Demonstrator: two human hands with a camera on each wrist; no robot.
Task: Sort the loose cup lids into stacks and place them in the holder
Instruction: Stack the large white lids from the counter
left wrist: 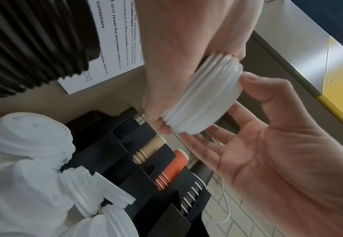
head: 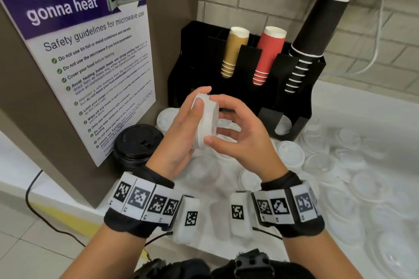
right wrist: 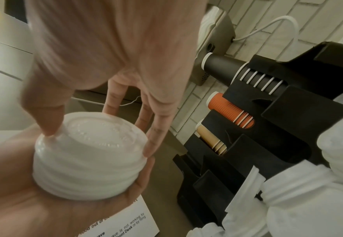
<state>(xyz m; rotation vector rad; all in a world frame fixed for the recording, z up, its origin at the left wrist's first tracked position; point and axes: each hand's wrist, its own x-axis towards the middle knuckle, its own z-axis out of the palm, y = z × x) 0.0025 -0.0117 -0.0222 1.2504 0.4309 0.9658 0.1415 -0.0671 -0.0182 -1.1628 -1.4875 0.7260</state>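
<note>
The small stack of white lids (head: 205,120) is up in the air between my two hands, in front of the black holder (head: 244,79) and above the desk (head: 362,106). The lids sit one inside the other, and the stack is tipped on its side. My left hand (head: 181,133) has the grip on it: my thumb lies on one edge and my fingers curl round the back, so it rests against my palm. My right hand (head: 240,133) is half open, with bent fingers touching the other face and rim of the stack. I think I am squaring up the stack, so this is the sorting step, near its end for this bunch. Next I should push the lids snug, then slide the stack into a free slot low in the holder. More loose white lids (head: 292,152) and clear lids (head: 362,183) lie all over the desk, so much is left. A black lid stack (head: 138,142) stands by the poster (head: 86,56). Gold, red and black cups (head: 267,54) fill the top slots.
</note>
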